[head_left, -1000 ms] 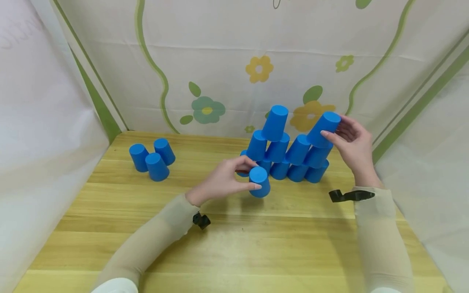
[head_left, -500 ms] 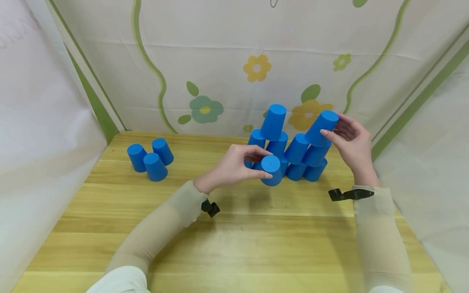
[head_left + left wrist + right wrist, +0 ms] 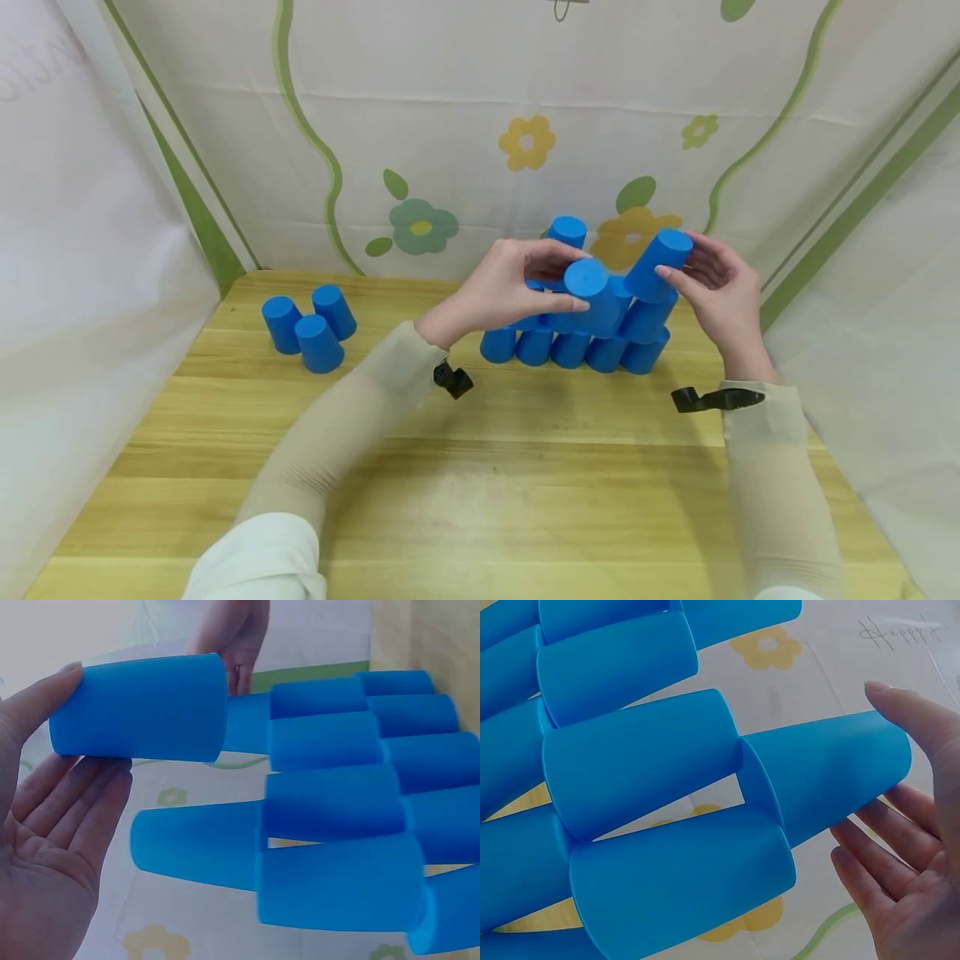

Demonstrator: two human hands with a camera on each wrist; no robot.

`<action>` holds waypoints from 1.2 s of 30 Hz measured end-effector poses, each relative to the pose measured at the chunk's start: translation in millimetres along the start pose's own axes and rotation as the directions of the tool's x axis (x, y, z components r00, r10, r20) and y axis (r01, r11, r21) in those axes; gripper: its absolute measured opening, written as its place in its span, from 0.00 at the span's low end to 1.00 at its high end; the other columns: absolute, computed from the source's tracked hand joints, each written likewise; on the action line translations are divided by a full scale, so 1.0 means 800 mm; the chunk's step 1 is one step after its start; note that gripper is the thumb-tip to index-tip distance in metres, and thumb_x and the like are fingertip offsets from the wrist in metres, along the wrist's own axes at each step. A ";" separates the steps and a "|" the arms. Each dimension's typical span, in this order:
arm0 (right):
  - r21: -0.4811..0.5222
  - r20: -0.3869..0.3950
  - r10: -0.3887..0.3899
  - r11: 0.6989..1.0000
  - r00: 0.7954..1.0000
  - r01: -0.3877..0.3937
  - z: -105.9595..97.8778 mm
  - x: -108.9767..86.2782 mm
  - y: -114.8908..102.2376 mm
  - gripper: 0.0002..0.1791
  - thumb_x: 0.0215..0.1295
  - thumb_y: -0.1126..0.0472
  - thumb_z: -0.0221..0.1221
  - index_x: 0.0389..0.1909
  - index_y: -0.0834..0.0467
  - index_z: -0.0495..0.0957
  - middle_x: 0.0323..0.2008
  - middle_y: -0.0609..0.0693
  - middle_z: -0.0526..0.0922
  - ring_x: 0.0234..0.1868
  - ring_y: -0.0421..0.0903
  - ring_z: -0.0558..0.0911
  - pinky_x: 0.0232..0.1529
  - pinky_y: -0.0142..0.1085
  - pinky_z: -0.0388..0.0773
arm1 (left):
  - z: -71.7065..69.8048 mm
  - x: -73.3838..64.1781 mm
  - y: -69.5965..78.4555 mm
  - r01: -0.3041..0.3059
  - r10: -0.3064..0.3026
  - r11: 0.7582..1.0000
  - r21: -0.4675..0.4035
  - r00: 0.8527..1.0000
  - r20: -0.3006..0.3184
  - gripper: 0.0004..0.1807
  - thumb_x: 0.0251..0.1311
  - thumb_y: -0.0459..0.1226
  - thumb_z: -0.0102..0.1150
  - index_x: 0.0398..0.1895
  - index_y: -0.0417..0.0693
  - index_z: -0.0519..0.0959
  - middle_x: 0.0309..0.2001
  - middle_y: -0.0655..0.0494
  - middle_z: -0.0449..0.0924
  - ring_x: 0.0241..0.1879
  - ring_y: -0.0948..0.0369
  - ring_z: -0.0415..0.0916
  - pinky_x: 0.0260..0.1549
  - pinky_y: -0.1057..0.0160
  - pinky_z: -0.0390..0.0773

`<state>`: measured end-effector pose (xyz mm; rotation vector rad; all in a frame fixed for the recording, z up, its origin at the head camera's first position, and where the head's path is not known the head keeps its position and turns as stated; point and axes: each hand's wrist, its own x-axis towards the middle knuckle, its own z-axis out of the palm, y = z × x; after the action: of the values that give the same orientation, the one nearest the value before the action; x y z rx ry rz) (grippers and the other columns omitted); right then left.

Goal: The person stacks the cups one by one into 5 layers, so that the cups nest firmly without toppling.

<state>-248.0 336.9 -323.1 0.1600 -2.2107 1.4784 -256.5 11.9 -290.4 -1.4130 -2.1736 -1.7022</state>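
My left hand (image 3: 510, 287) pinches a blue plastic cup (image 3: 588, 279) by thumb and fingers, upside down, raised in front of the cup pyramid. In the left wrist view this held cup (image 3: 142, 709) hangs level with the third row, apart from the cup (image 3: 199, 844) standing there. With thumb and fingers, my right hand (image 3: 723, 300) holds another upturned cup (image 3: 663, 260) at the right end of the third row. From the right wrist, that cup (image 3: 832, 765) rests across two second-row cups. The held cup and left hand hide part of the second row.
Three upturned blue cups (image 3: 320, 343) stand close together on the left of the wooden table (image 3: 480, 492). The pyramid's bottom row (image 3: 534, 346) stands near the back edge. A white cloth (image 3: 420, 67) with printed flowers hangs behind, with more cloth at both sides.
My left hand has lifted its cup from low in front of the bottom row, up and to the right, to about the third row. The right hand stays on its cup.
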 end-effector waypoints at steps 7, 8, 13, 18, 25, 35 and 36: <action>0.002 0.001 0.000 1.000 1.000 0.000 -0.001 0.001 0.000 0.31 0.62 0.61 0.72 0.67 0.53 0.76 0.57 0.51 0.82 0.55 0.44 0.81 0.54 0.26 0.77 | -0.017 0.045 0.018 -0.017 0.013 0.998 -0.057 0.997 -0.074 0.25 0.60 0.35 0.74 0.60 0.40 0.80 0.53 0.55 0.84 0.49 0.63 0.82 0.54 0.62 0.79; 0.009 0.001 0.002 1.000 1.000 -0.002 -0.001 0.001 0.000 0.31 0.62 0.61 0.72 0.67 0.53 0.76 0.57 0.51 0.82 0.55 0.44 0.81 0.54 0.26 0.77 | -0.020 0.052 0.020 -0.008 0.003 0.998 -0.064 0.996 -0.088 0.25 0.60 0.35 0.74 0.60 0.40 0.80 0.53 0.56 0.84 0.49 0.64 0.82 0.54 0.63 0.79; 0.045 0.003 0.008 0.999 1.000 -0.008 -0.002 0.000 0.001 0.31 0.62 0.62 0.72 0.67 0.54 0.77 0.57 0.52 0.82 0.55 0.45 0.81 0.53 0.25 0.77 | -0.030 0.087 0.026 0.015 -0.024 0.998 -0.060 0.990 -0.140 0.26 0.59 0.35 0.74 0.61 0.40 0.79 0.52 0.56 0.84 0.49 0.64 0.82 0.53 0.66 0.79; 0.055 0.008 0.006 0.998 1.000 -0.006 -0.001 -0.001 0.003 0.31 0.62 0.62 0.72 0.67 0.54 0.77 0.57 0.52 0.82 0.55 0.45 0.81 0.53 0.25 0.77 | -0.033 0.113 0.021 0.082 -0.078 0.997 0.018 0.987 -0.144 0.27 0.58 0.37 0.75 0.60 0.42 0.79 0.53 0.57 0.84 0.50 0.66 0.81 0.52 0.70 0.78; 0.027 0.000 0.010 1.000 1.000 -0.010 -0.001 -0.002 0.004 0.32 0.62 0.61 0.72 0.67 0.53 0.76 0.57 0.51 0.82 0.55 0.43 0.81 0.54 0.26 0.77 | -0.026 0.122 0.000 0.146 -0.139 0.988 0.053 0.984 -0.108 0.26 0.57 0.40 0.77 0.58 0.45 0.80 0.51 0.58 0.84 0.48 0.66 0.81 0.50 0.71 0.78; -0.008 -0.005 0.014 1.000 1.000 -0.014 0.004 -0.001 0.005 0.32 0.63 0.59 0.72 0.69 0.52 0.75 0.58 0.50 0.82 0.55 0.43 0.81 0.55 0.28 0.77 | -0.011 0.111 -0.026 0.214 -0.207 0.975 0.061 0.973 -0.106 0.28 0.56 0.43 0.77 0.60 0.46 0.81 0.51 0.60 0.84 0.49 0.67 0.80 0.49 0.71 0.79; -0.008 -0.006 0.012 1.000 1.000 -0.012 0.004 -0.001 0.005 0.32 0.63 0.59 0.72 0.68 0.52 0.75 0.58 0.50 0.82 0.55 0.43 0.81 0.55 0.28 0.77 | -0.010 0.111 -0.028 0.215 -0.207 0.975 0.063 0.972 -0.108 0.28 0.56 0.43 0.77 0.60 0.46 0.81 0.51 0.60 0.84 0.49 0.66 0.80 0.49 0.71 0.79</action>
<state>-249.8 335.7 -328.0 0.1395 -2.2167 1.4741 -326.9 60.4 -257.0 -1.0877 -2.3764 -1.6933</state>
